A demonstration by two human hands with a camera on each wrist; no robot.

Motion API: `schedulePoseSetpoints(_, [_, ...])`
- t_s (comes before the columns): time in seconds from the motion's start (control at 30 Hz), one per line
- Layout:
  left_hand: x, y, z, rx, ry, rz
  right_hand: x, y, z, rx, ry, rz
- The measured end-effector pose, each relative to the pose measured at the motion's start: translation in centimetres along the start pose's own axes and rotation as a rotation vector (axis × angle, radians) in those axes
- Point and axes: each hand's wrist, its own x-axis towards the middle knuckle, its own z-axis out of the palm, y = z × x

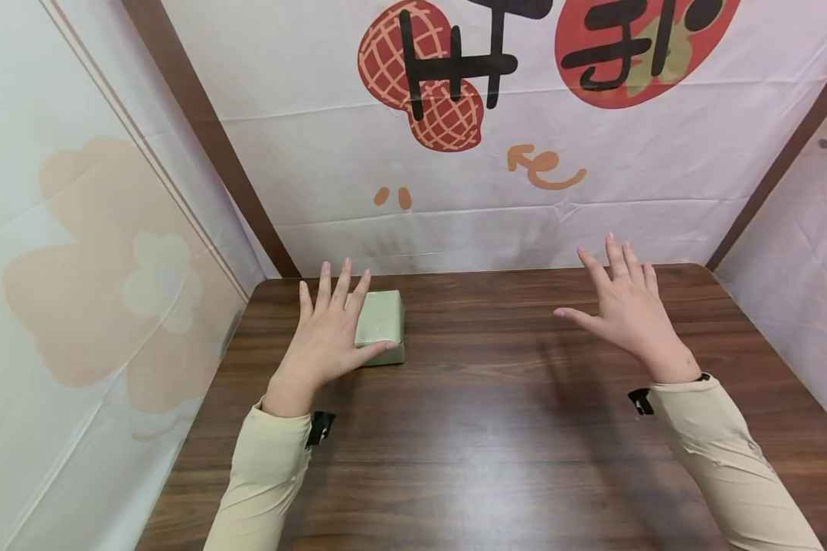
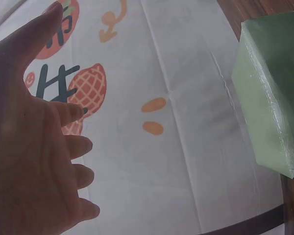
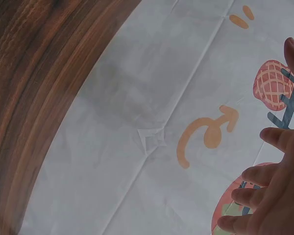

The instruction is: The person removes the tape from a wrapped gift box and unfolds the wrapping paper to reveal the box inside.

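Observation:
A pale green box-shaped packet (image 1: pixel 380 317) with a shiny wrapping lies on the left part of the table, toward its back edge. My left hand (image 1: pixel 325 337) is held over the table with fingers spread, and it overlaps the packet's left side in the head view. In the left wrist view the packet (image 2: pixel 269 98) is off to the right, apart from the fingers. On the right side, my right hand (image 1: pixel 630 317) is raised above the table, fingers and thumb spread, holding nothing. The right wrist view shows the same hand (image 3: pixel 274 196) in front of the cloth.
The dark wooden table (image 1: pixel 482 428) has rounded back corners. A white cloth (image 1: pixel 317 153) with red and orange prints hangs right behind it. Another cloth with a flower print (image 1: pixel 103 291) hangs along the left, and a pale one (image 1: pixel 799 252) along the right.

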Motion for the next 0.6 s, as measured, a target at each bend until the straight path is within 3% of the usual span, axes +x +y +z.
schedulePoseSetpoints(0.6, [0.0,-0.8,0.8,-0.025,-0.012,0.008,0.7,-1.2,1.2,0.008,-0.019,-0.025])
